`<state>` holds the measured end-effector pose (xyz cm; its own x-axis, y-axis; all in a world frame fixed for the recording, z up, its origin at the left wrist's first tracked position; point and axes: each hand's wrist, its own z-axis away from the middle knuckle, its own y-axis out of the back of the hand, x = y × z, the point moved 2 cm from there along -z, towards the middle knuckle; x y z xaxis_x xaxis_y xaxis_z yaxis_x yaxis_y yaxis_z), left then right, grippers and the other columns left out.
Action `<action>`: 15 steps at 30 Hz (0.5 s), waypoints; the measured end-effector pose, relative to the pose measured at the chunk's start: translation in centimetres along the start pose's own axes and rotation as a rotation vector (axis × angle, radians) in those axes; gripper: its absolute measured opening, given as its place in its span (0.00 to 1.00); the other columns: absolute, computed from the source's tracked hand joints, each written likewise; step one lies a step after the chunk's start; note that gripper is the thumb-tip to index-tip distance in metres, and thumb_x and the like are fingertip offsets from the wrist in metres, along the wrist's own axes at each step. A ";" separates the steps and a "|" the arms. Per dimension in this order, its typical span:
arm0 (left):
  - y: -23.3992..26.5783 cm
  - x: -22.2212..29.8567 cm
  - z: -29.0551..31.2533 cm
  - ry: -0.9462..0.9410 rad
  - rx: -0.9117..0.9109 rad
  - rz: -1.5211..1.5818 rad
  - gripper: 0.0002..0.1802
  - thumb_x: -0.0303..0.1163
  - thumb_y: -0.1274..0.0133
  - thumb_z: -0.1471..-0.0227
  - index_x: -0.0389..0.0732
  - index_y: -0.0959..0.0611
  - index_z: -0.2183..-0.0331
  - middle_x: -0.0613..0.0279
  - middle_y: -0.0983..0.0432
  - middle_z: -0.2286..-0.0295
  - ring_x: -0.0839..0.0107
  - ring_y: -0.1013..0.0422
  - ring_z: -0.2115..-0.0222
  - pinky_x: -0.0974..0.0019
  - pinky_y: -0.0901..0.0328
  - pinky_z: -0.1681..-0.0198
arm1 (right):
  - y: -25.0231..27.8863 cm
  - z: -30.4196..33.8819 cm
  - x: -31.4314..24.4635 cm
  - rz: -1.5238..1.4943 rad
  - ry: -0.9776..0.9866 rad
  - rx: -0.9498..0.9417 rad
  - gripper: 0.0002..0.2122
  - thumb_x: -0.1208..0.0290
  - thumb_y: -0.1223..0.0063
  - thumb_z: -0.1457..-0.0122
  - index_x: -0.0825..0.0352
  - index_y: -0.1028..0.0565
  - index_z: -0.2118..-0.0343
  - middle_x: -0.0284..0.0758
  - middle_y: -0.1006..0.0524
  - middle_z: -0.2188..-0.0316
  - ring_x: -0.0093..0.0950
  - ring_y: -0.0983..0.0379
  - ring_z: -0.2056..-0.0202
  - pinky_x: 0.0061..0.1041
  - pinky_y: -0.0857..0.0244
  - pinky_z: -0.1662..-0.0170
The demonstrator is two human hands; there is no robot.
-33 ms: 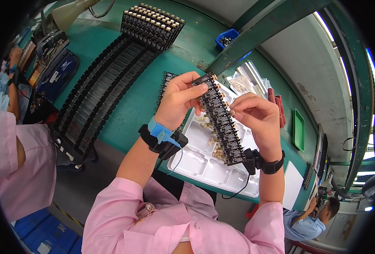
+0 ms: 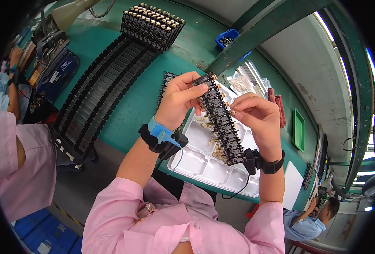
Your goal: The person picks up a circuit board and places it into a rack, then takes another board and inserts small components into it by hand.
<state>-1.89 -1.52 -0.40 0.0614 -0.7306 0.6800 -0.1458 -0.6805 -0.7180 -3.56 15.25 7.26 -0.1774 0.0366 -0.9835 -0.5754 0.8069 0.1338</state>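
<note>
My left hand (image 2: pixel 180 96) grips the upper end of a long black circuit board panel (image 2: pixel 221 120), its thumb on the face and fingers behind. The panel is tilted, held above a white compartment tray (image 2: pixel 191 163). Copper-coloured parts line part of its right edge. At that edge my right hand (image 2: pixel 257 116) pinches thumb and forefinger together on a small metal part (image 2: pixel 233 113), too small to make out fully. Loose brass-coloured metal parts (image 2: pixel 217 150) lie in the tray, partly hidden behind the panel.
A black slotted rack (image 2: pixel 107 80) runs along the left, with upright boards (image 2: pixel 153 25) at its far end. Further off stand a blue bin (image 2: pixel 227 39) and plastic bags (image 2: pixel 249 78). A green tray (image 2: pixel 298 130) lies to the right. Co-workers sit on both sides.
</note>
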 end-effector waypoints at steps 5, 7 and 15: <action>-0.2 0.2 0.0 -0.008 0.004 -0.027 0.05 0.28 0.55 0.53 0.36 0.28 0.72 0.63 0.29 0.79 0.82 0.36 0.86 0.81 0.42 0.88 | -0.2 0.0 -0.1 -0.006 -0.028 0.008 0.07 0.89 0.52 0.60 0.73 0.28 0.76 0.37 0.28 0.72 0.24 0.32 0.69 0.20 0.38 0.63; -0.2 0.3 0.0 -0.010 0.005 -0.039 0.05 0.28 0.55 0.53 0.36 0.28 0.73 0.63 0.29 0.79 0.82 0.36 0.86 0.81 0.42 0.88 | -0.2 0.1 -0.1 0.022 -0.034 0.030 0.07 0.89 0.51 0.60 0.73 0.28 0.76 0.37 0.28 0.72 0.24 0.32 0.69 0.20 0.38 0.63; -0.1 0.2 0.0 -0.015 0.016 -0.069 0.05 0.28 0.54 0.53 0.37 0.28 0.73 0.63 0.28 0.78 0.82 0.35 0.85 0.81 0.42 0.87 | -0.2 0.0 -0.6 0.218 0.019 -0.018 0.09 0.90 0.50 0.61 0.74 0.27 0.74 0.37 0.28 0.72 0.24 0.32 0.69 0.20 0.37 0.64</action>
<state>-1.86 -1.56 -0.18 0.0850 -0.6827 0.7257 -0.1253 -0.7299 -0.6720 -3.30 15.07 7.85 -0.3142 0.1975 -0.9286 -0.5358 0.7705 0.3452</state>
